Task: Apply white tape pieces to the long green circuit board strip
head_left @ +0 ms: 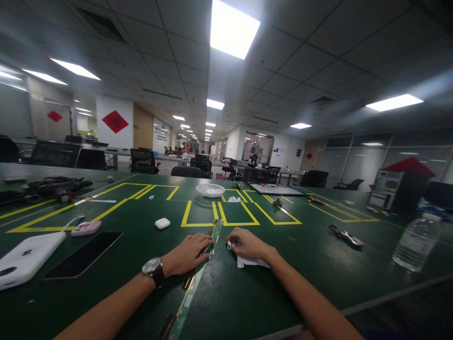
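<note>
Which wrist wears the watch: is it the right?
No, the wristwatch is strapped behind the left hand, and the wrist of the right hand is bare.

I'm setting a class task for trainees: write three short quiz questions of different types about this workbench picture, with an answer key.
1. True or false: the right hand is gripping the clear bottle.
2. Multiple choice: what is worn on the left wrist? A) a glove B) a watch C) a ribbon
3. Fill the gap: the left hand is at a long, narrow green ____.

Key:
1. False; the bottle stands upright, well apart from that hand.
2. B
3. Circuit board
</note>
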Motion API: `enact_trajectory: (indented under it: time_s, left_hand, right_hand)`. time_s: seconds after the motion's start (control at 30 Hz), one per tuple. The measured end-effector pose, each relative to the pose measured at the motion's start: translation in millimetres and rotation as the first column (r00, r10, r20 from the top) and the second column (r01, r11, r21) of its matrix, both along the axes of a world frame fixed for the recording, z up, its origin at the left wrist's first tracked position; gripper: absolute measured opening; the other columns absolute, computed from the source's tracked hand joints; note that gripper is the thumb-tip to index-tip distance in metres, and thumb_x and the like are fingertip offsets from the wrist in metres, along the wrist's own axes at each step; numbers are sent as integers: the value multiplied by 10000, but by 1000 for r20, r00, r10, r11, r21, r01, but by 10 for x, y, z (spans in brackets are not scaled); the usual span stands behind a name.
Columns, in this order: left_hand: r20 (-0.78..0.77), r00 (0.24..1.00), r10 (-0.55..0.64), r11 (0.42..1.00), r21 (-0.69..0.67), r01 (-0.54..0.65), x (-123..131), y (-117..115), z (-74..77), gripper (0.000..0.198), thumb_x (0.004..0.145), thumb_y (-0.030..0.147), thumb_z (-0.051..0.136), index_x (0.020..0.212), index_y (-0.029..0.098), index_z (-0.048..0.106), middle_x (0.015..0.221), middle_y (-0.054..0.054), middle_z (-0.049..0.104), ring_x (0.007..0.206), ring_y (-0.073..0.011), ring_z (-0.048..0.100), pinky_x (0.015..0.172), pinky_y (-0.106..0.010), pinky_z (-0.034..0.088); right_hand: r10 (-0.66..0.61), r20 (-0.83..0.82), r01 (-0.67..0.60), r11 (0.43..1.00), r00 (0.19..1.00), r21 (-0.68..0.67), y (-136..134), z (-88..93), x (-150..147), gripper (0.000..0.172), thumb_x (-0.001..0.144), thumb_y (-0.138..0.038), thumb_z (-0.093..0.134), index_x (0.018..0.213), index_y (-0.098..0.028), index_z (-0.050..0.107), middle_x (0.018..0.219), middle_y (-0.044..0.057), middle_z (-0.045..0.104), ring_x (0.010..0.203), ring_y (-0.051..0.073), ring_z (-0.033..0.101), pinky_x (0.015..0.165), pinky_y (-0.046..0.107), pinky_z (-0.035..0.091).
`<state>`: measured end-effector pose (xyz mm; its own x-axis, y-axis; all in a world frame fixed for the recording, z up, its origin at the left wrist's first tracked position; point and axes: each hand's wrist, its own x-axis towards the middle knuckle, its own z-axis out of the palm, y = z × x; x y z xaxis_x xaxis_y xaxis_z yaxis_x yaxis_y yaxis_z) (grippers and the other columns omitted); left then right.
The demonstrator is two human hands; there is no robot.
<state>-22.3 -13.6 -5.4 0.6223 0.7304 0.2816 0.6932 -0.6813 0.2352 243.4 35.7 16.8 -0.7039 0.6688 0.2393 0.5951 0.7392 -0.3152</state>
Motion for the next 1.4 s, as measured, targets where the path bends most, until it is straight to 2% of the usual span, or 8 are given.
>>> enact_trajectory:
  time_s: [0.17,0.33,0.67,0.8,0.97,1.2,1.27,1.4]
  left_hand:
    - [6,1000,25,999,33,-25,77,-31,-6,509,936,511,484,1376,255,472,1376,-103,507,1258,-294,456,1016,-441,360]
    - [-38,996,77,996,-40,-78,98,-17,-40,640,942,586,422,1451,199,396,1539,-138,326,1401,-319,308,1097,-485,266]
    - [-92,994,50,995,-84,-58,130,-54,34,673,963,588,371,1476,154,357,1542,-162,304,1431,-299,268,1117,-490,229]
    - [-121,992,40,993,-106,-53,106,-39,44,665,972,583,359,1484,159,343,1557,-156,263,1440,-292,247,1124,-478,216]
    - [-113,992,-48,993,-111,35,27,18,51,667,962,612,366,1493,209,328,1565,-131,251,1438,-293,253,1115,-474,230]
    - [-62,995,-73,991,-118,65,-17,90,-50,675,960,634,358,1515,260,271,1572,-102,251,1435,-298,256,1118,-493,213]
    - [-38,997,-70,990,-126,65,-21,100,-75,665,960,631,365,1516,280,264,1575,-83,255,1439,-292,248,1124,-491,205]
    - [20,998,-58,989,-135,60,-26,104,-43,586,999,578,307,1521,327,221,1586,-31,241,1448,-256,230,1139,-466,206]
  right_hand:
    - [-103,-59,104,994,993,18,1,-85,-95,183,767,-223,636,929,-170,700,896,52,661,806,164,588,713,250,435]
    - [-198,-102,202,979,975,30,-4,-166,-256,122,758,-225,641,862,-172,676,800,26,661,728,148,572,643,237,401]
    - [-206,-166,221,973,964,72,44,-270,-356,91,763,-211,644,835,-168,679,761,20,666,684,134,564,613,225,374]
    - [-143,-157,159,983,977,95,97,-264,-345,83,754,-181,652,824,-170,695,751,16,667,684,132,569,627,221,380]
    - [-18,-139,27,997,990,66,184,-241,-292,84,787,-242,674,760,-165,694,748,9,680,704,131,595,679,220,407]
    - [10,-94,-2,997,996,80,187,-189,-248,118,816,-276,679,795,-167,719,758,16,705,711,141,624,688,223,424]
    - [52,-80,-45,996,995,83,189,-139,-231,126,833,-292,672,842,-180,731,822,27,724,775,157,646,736,233,443]
    - [163,-111,-149,981,980,125,170,-70,-242,228,932,-296,537,1028,-196,718,1085,62,715,1047,174,630,956,267,419]
